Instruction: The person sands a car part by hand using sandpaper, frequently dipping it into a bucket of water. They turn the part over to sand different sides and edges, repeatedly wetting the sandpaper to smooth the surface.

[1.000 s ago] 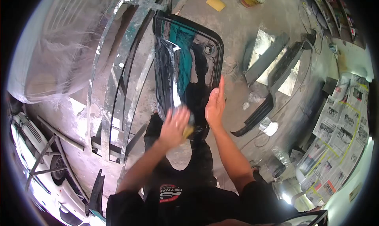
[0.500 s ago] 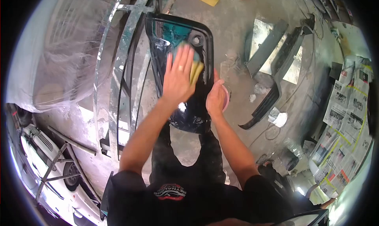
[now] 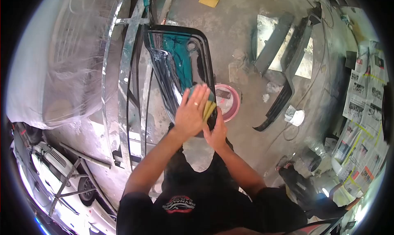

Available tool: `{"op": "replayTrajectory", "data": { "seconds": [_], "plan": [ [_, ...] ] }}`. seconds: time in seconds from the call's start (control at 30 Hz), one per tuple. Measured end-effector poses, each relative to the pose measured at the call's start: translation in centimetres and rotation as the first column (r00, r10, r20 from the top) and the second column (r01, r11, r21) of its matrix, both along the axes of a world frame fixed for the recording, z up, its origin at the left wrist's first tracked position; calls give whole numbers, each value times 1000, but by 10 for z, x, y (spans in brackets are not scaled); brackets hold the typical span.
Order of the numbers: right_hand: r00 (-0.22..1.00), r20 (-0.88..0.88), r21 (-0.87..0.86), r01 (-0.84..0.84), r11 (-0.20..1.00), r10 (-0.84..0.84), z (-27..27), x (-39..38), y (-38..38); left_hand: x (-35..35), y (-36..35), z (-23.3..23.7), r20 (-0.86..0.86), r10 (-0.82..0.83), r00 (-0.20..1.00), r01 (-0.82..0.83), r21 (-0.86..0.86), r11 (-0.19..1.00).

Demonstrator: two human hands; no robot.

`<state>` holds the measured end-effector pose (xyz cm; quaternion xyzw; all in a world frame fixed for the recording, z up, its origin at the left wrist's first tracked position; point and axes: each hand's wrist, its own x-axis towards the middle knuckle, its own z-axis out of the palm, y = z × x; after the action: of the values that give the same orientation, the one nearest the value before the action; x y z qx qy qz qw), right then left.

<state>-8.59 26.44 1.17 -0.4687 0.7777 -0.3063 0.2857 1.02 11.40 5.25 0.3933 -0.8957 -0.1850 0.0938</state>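
A wet, glossy dark car body panel point(image 3: 169, 62) with teal patches and a round recess stands lengthwise before me, its near end by my legs. My left hand point(image 3: 193, 114) lies over its lower part, pressing a folded yellow sponge point(image 3: 209, 109) to the surface. The sponge sticks out on the thumb side; the rest is hidden beneath the palm. At the panel's lower right edge, my right hand point(image 3: 216, 132) grips the rim, some of its fingers out of sight. Just beyond that edge sits a pink basin point(image 3: 234, 111) with a dark block in it.
A paint-spattered metal rack point(image 3: 124, 70) stands left of the panel, beside a plastic-covered vehicle point(image 3: 74, 58). Long dark trim pieces point(image 3: 293, 56) lie on the floor at right. A yellow sheet point(image 3: 208, 0) is at the top. Another person point(image 3: 301, 185) is at lower right.
My left hand has slid down the panel toward me with the sponge, uncovering the upper part. The right hand has moved lower along the edge. More of the pink basin shows.
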Motion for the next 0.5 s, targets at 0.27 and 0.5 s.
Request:
{"op": "replayTrajectory", "data": {
  "seconds": [0.27, 0.5],
  "plan": [
    [991, 124, -126, 57, 990, -41, 1, 1, 1, 2, 54, -15, 68, -19, 997, 13, 84, 996],
    [978, 161, -200, 162, 966, -130, -22, -2, 6, -30, -26, 3, 46, 15, 999, -9, -117, 993]
  ]
}}
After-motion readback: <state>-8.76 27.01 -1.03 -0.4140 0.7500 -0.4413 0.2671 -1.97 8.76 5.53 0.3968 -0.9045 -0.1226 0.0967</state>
